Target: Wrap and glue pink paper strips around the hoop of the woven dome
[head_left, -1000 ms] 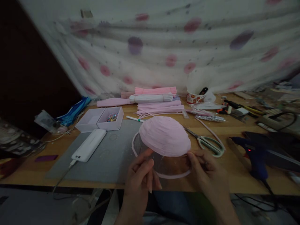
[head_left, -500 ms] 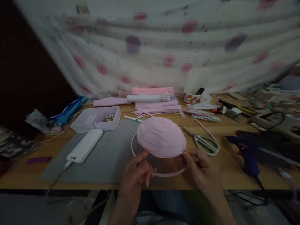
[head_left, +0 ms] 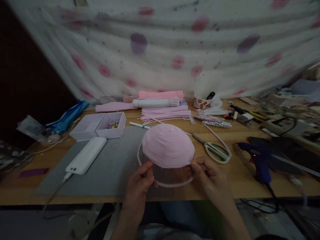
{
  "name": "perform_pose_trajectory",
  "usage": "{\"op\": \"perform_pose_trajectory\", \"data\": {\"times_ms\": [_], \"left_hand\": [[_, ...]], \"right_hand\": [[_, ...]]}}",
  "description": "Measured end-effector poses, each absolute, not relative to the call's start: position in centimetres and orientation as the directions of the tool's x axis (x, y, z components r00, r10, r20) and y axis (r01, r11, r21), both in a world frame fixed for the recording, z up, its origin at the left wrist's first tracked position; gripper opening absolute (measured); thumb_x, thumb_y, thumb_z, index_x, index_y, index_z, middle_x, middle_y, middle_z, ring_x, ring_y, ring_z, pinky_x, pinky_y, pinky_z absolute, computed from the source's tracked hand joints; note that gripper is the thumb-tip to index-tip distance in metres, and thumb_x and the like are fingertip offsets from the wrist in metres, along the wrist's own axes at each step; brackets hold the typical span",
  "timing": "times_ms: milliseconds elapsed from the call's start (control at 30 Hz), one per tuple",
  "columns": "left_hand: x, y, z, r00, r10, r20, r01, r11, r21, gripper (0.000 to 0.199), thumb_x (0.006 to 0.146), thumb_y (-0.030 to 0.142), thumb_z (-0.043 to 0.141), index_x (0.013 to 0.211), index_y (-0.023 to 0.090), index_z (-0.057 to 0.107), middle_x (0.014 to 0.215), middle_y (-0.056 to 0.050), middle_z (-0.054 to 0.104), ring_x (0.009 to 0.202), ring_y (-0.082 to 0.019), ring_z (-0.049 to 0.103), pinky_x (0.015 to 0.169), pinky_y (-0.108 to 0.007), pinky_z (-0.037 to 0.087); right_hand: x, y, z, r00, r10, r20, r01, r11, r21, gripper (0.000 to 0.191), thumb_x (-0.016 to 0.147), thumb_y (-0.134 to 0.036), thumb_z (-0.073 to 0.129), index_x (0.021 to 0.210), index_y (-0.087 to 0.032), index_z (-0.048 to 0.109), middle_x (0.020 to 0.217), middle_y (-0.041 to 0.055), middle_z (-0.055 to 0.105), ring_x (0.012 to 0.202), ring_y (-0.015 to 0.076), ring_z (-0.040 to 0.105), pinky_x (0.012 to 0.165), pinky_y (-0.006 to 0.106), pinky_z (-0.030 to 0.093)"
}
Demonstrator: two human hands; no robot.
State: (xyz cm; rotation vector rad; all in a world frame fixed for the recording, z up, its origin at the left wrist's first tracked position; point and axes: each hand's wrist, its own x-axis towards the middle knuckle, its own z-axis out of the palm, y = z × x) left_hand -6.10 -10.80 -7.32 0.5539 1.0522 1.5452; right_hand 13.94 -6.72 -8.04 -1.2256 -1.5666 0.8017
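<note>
A pink dome (head_left: pixel 168 145), wound in rows of what look like fuzzy chenille stems, is held over the table in front of me. Below its covered part runs a see-through band, and a thin pink strip edges the bottom rim. My left hand (head_left: pixel 140 185) pinches the dome's left lower side between thumb and forefinger. On the opposite side, the thumb and fingers of my right hand (head_left: pixel 211 175) grip it near the lowest pink row. What the right fingertips touch behind the dome is partly hidden.
Scissors (head_left: pixel 215 150) and a blue glue gun (head_left: pixel 258 160) with a red light lie to the right. On the grey mat (head_left: pixel 100 180) is a white power bank (head_left: pixel 87 156) with a cable. Behind are a bead box (head_left: pixel 112 125), a pen (head_left: pixel 138 125) and chenille bundles (head_left: pixel 165 112).
My left fingers have closed from a looser, spread pose into a pinch on the dome's side. The whole view has shifted slightly; my right hand keeps its grip.
</note>
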Motion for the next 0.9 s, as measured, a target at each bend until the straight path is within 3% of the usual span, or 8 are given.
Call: {"op": "perform_pose_trajectory", "data": {"times_ms": [167, 500, 700, 900], "left_hand": [[-6.2, -10.5, -8.1, -0.264, 0.941, -0.213, -0.51, 0.051, 0.859, 0.028, 0.059, 0.029, 0.079, 0.085, 0.02, 0.078, 0.058, 0.004, 0.054, 0.055, -0.01, 0.053, 0.056, -0.025, 0.045], [-5.4, -10.9, -6.7, -0.226, 0.959, -0.169, -0.557, 0.015, 0.83, 0.025, 0.067, 0.027, 0.074, 0.09, 0.018, 0.077, 0.053, 0.008, 0.038, 0.05, -0.006, 0.034, 0.06, -0.024, 0.045], [-6.0, -10.7, -6.4, -0.214, 0.948, -0.237, -0.591, 0.067, 0.804, 0.025, 0.066, 0.027, 0.073, 0.089, 0.018, 0.074, 0.057, 0.007, 0.041, 0.051, -0.007, 0.035, 0.06, -0.024, 0.045], [-5.3, -10.6, -5.9, -0.257, 0.947, -0.191, -0.597, -0.001, 0.802, 0.027, 0.065, 0.025, 0.071, 0.091, 0.019, 0.076, 0.056, 0.008, 0.038, 0.051, -0.006, 0.032, 0.066, -0.026, 0.048]], "right_hand": [[13.7, -6.7, -7.9, -0.008, 0.961, 0.277, 0.333, 0.264, -0.905, 0.026, 0.09, -0.042, 0.056, 0.079, -0.02, 0.066, 0.065, 0.0017, 0.069, 0.058, 0.0162, 0.063, 0.053, 0.025, 0.047], [13.8, -6.5, -7.6, 0.028, 0.968, 0.248, 0.264, 0.232, -0.936, 0.027, 0.086, -0.045, 0.062, 0.077, -0.02, 0.067, 0.065, 0.0029, 0.071, 0.059, 0.0178, 0.067, 0.056, 0.026, 0.053], [13.8, -6.4, -7.9, 0.031, 0.966, 0.256, 0.26, 0.24, -0.935, 0.027, 0.085, -0.046, 0.064, 0.079, -0.02, 0.068, 0.066, 0.004, 0.072, 0.059, 0.0183, 0.067, 0.056, 0.027, 0.055], [13.7, -6.3, -7.6, 0.046, 0.966, 0.255, 0.242, 0.236, -0.941, 0.028, 0.082, -0.049, 0.066, 0.077, -0.021, 0.068, 0.064, 0.0033, 0.072, 0.055, 0.0183, 0.066, 0.055, 0.028, 0.055]]}}
